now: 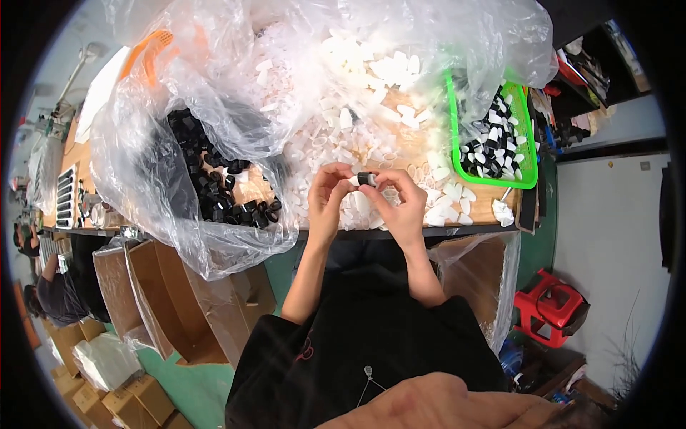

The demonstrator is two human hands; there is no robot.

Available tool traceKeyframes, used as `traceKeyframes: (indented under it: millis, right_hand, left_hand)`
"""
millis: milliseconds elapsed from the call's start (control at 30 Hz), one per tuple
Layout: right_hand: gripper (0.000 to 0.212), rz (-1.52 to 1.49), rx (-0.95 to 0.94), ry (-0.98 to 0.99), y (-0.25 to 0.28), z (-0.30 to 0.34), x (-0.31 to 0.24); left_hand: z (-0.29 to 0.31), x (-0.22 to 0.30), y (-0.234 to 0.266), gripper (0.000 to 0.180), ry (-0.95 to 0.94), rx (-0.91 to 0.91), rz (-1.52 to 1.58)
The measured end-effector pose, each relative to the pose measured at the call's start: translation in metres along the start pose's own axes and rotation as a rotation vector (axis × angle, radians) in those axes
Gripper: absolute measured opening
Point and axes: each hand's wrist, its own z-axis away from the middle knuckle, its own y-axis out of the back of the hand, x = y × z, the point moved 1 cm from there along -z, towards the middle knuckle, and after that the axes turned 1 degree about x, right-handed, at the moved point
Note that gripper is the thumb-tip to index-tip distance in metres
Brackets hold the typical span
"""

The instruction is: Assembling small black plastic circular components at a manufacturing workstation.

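In front of me, just above the table's near edge, I hold a small white plastic piece with a black band [365,179]. My left hand [329,193] pinches its left, white end between thumb and fingertips. From the other side, the thumb and fingers of my right hand [401,205] close on its right end. Beneath and beyond my hands lies a spread of small white and translucent plastic pieces [321,150]. To the left, a clear plastic bag [136,157] lies open with many black ring-like parts [200,164] inside.
At the right, a bright green basket [529,143] holds black-and-white pieces. More clear plastic sheeting [500,36] covers the table's far side. Cardboard boxes [179,300] stand below at the left, and a red stool [550,307] at the right. Another person [61,293] is at the far left.
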Motion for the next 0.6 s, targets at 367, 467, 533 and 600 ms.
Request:
traceKeyframes:
  millis: [367, 467, 533, 600]
  right_hand:
    - [0.015, -0.495, -0.033, -0.255, 0.004, 0.0, 0.014]
    - [0.015, -0.522, -0.049, -0.284, 0.005, -0.001, 0.014]
    - [0.016, -0.548, -0.065, -0.298, 0.006, -0.002, 0.014]
    - [0.016, -0.528, -0.061, -0.327, 0.008, -0.001, 0.016]
  left_hand:
    - [0.004, 0.007, 0.0, 0.006, -0.048, -0.14, -0.091]
    - [0.006, 0.009, 0.0, 0.007, -0.013, -0.1, -0.012]
    - [0.006, 0.011, 0.002, 0.008, 0.014, -0.099, 0.018]
    - [0.007, 0.012, 0.003, 0.008, 0.032, -0.112, 0.049]
